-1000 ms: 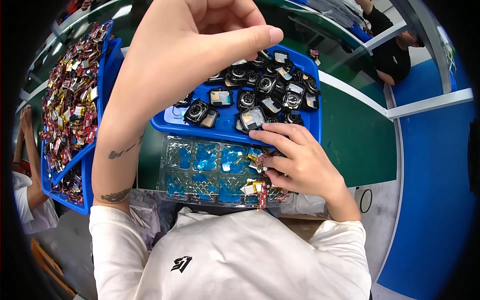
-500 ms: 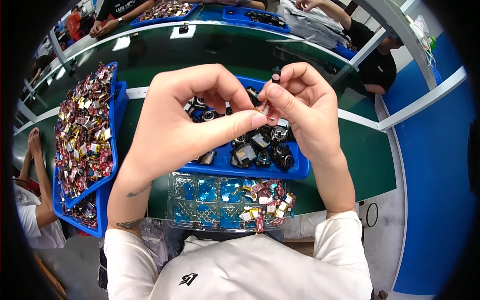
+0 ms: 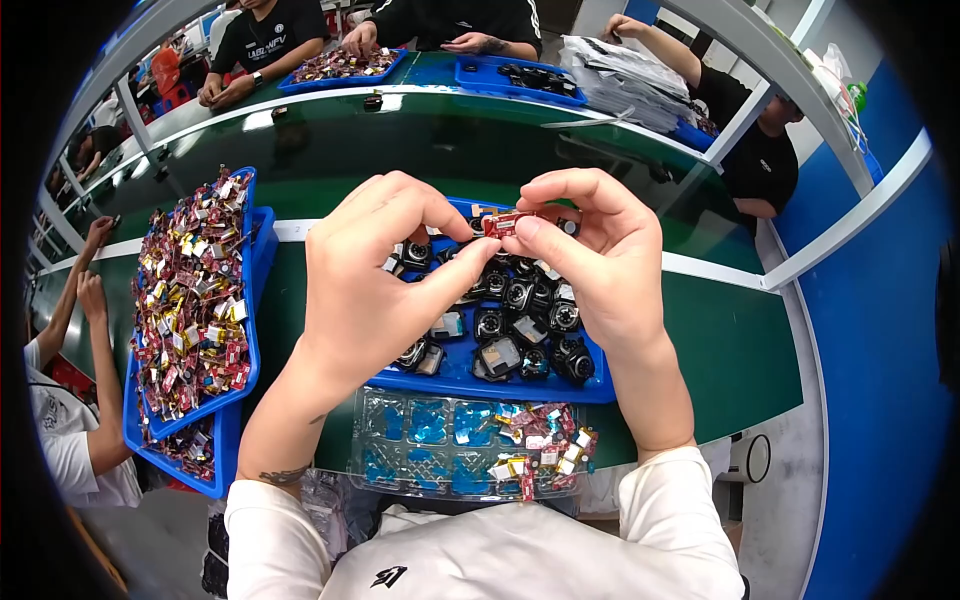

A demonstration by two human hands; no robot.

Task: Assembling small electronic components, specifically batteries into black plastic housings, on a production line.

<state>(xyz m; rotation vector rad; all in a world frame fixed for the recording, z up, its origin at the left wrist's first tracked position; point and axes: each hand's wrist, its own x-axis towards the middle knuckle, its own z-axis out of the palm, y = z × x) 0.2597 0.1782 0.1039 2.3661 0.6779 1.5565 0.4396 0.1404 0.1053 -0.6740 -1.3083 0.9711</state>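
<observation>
a green desk [image 3: 720, 370] carries a blue tray [image 3: 450, 381] and a clear compartment tray [image 3: 407, 425]. the left hand [image 3: 370, 265] and right hand [image 3: 612, 262] are above the blue tray's black watch cases [image 3: 519, 294]. the right pinches a small red board [image 3: 505, 224]; i cannot tell whether the left grips its end.

left hand [image 3: 370, 262]: raised, fingers bent | right hand [image 3: 605, 262]: raised, pinching

Right hand [image 3: 608, 255] pinches red circuit board [image 3: 503, 226] upper centre, left hand [image 3: 370, 265] at its left end. Blue tray [image 3: 470, 386] of black watch cases [image 3: 497, 356] mid-frame, clear tray [image 3: 400, 449] below.
</observation>
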